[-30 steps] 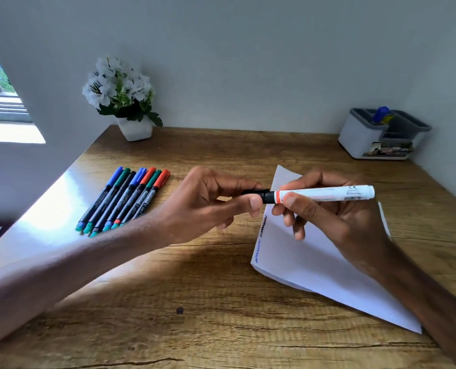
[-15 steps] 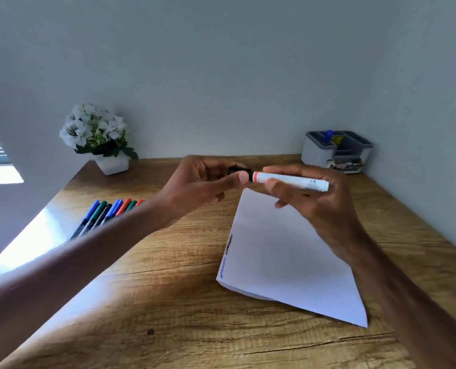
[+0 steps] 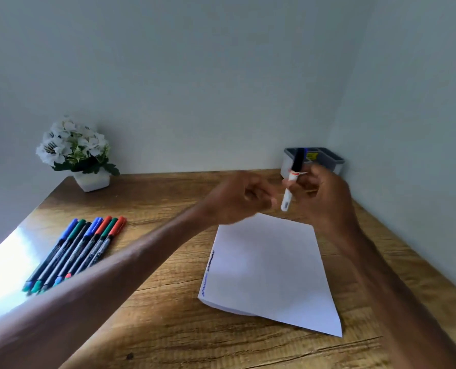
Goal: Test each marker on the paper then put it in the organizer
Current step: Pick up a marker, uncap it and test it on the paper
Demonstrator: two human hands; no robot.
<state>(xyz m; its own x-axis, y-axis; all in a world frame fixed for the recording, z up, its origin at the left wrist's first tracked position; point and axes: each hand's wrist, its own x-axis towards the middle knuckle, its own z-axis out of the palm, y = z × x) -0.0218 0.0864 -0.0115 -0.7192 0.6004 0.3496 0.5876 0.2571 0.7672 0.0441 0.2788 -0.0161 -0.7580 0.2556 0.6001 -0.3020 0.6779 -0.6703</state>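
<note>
The marker [image 3: 287,197] stands nearly upright in the air. Its long axis runs from the white tail end at 6 o'clock up to the black cap at 12, leaning slightly towards 1, with an orange band where cap meets barrel. The right hand [image 3: 325,201] grips it around the upper barrel, fingers curled round it. The left hand [image 3: 237,201] hangs just beside it at 9 o'clock, fingers curled in with nothing seen in them, though blur softens them.

The paper [image 3: 269,267] lies flat at 6 o'clock of the marker, blue and dark squiggles along its left edge. The organizer [image 3: 332,158], white with a grey rim, sits at 12 o'clock behind the cap, in the corner. A row of capped pens [image 3: 75,251] lies at 8 o'clock, and a potted white-flowered plant [image 3: 78,153] at 10. All rest on a wooden desk [image 3: 168,328] against pale grey walls [image 3: 221,75], with bright glare on its left edge.
</note>
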